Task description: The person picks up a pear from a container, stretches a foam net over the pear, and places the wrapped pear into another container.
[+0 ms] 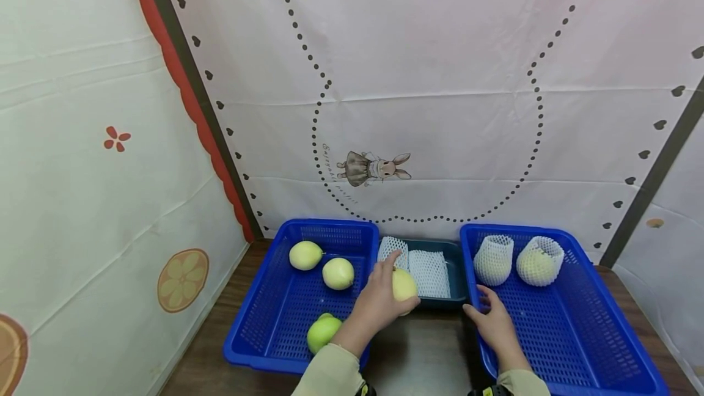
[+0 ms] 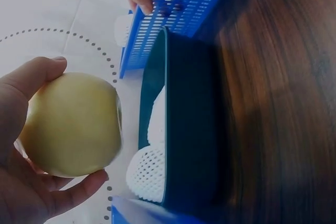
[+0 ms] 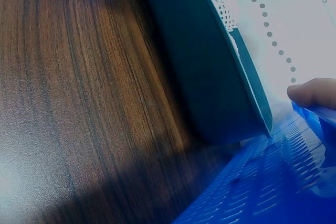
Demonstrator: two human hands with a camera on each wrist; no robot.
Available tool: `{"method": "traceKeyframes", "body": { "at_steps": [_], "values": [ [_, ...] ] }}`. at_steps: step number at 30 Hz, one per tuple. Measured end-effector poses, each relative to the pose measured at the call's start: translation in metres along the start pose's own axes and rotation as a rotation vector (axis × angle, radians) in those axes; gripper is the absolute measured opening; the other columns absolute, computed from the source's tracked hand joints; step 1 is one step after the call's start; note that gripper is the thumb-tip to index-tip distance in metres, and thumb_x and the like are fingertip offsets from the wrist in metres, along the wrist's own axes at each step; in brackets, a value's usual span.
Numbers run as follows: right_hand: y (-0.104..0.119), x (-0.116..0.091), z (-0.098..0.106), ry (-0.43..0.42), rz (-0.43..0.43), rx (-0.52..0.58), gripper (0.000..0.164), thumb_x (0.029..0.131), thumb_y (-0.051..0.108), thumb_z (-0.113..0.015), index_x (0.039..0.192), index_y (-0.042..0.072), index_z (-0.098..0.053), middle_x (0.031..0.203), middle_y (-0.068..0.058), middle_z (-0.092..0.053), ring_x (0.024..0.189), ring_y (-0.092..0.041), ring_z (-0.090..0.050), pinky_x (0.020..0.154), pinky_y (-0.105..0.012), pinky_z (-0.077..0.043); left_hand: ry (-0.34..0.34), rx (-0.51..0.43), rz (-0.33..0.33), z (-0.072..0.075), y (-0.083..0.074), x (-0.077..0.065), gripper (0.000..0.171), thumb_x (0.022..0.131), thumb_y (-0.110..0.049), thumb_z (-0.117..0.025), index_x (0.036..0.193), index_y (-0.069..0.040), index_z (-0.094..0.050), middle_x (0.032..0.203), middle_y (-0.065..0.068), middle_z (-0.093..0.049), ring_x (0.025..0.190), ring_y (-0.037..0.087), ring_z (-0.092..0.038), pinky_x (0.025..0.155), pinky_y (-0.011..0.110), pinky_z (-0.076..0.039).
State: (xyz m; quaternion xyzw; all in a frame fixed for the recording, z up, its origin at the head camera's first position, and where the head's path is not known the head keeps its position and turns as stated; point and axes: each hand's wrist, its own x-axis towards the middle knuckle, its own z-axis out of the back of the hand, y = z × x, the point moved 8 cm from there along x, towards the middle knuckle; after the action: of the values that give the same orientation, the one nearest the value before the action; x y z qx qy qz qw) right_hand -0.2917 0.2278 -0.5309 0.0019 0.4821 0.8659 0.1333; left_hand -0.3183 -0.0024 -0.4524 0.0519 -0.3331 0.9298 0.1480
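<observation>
My left hand (image 1: 379, 298) holds a round yellow fruit (image 2: 73, 124), pear- or apple-like, between thumb and fingers. It hovers over the near edge of a dark green tray (image 1: 434, 303) that contains white foam net sleeves (image 1: 429, 274). To the left stands a blue basket (image 1: 269, 322) with two yellow fruits (image 1: 338, 274) and a greener fruit (image 1: 323, 332), the latter partly behind my left forearm. My right hand (image 1: 497, 322) grips the left rim of the right blue basket (image 1: 583, 322), which bears two fruits in foam net sleeves (image 1: 493, 260).
A brown wood-grain table (image 1: 420, 353) lies under the baskets. Behind them hangs a printed white cloth (image 1: 440, 139) with dotted lines and a rabbit figure. Another cloth (image 1: 110, 212) closes off the left side. The tray stands between both baskets.
</observation>
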Motion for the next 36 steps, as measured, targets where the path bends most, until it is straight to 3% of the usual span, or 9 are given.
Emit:
{"method": "traceKeyframes", "body": {
  "at_steps": [6, 12, 16, 26, 36],
  "values": [
    [0.0, 0.0, 0.0, -0.005, 0.006, 0.002, 0.06, 0.089, 0.02, -0.057, 0.137, -0.003, -0.029, 0.129, -0.035, -0.039, 0.111, -0.048, -0.044, 0.086, -0.057, -0.041, -0.044, -0.087, -0.003, -0.005, -0.002, -0.003, 0.101, 0.067, -0.039, -0.08, 0.146, -0.021, -0.019, 0.124, 0.011, -0.048, 0.104, 0.027, -0.052, 0.076, 0.043, -0.047],
    [0.0, 0.0, 0.0, -0.007, 0.011, 0.002, 0.06, 0.089, 0.02, -0.057, 0.137, -0.003, -0.029, 0.128, -0.035, -0.039, 0.111, -0.048, -0.044, 0.086, -0.057, -0.041, -0.061, -0.079, -0.058, -0.01, -0.008, -0.006, 0.085, 0.067, -0.038, -0.08, 0.135, -0.008, -0.038, 0.121, 0.009, -0.052, 0.103, 0.022, -0.052, 0.081, 0.039, -0.046],
    [0.0, -0.001, 0.0, -0.007, 0.008, 0.003, 0.061, 0.089, 0.02, -0.057, 0.137, -0.003, -0.029, 0.129, -0.035, -0.038, 0.111, -0.048, -0.044, 0.086, -0.057, -0.041, -0.069, -0.027, -0.088, -0.013, -0.01, -0.008, 0.073, 0.067, -0.042, -0.079, 0.125, -0.01, -0.048, 0.117, 0.006, -0.052, 0.103, 0.021, -0.048, 0.079, 0.037, -0.046],
    [0.001, -0.001, 0.0, 0.0, 0.006, 0.006, 0.061, 0.089, 0.021, -0.057, 0.137, -0.002, -0.029, 0.13, -0.035, -0.038, 0.112, -0.048, -0.044, 0.086, -0.057, -0.041, -0.104, -0.027, -0.114, -0.023, -0.012, -0.016, 0.072, 0.065, -0.039, -0.081, 0.124, -0.011, -0.049, 0.119, 0.005, -0.054, 0.108, 0.023, -0.047, 0.084, 0.037, -0.045],
    [0.001, 0.0, 0.0, -0.017, 0.017, 0.005, 0.061, 0.088, 0.021, -0.058, 0.137, -0.004, -0.03, 0.128, -0.036, -0.039, 0.111, -0.048, -0.045, 0.086, -0.056, -0.041, -0.046, -0.027, -0.086, -0.036, -0.01, -0.017, 0.073, 0.066, -0.04, -0.081, 0.125, -0.013, -0.049, 0.122, 0.004, -0.054, 0.109, 0.022, -0.047, 0.086, 0.039, -0.044]
  ]
}}
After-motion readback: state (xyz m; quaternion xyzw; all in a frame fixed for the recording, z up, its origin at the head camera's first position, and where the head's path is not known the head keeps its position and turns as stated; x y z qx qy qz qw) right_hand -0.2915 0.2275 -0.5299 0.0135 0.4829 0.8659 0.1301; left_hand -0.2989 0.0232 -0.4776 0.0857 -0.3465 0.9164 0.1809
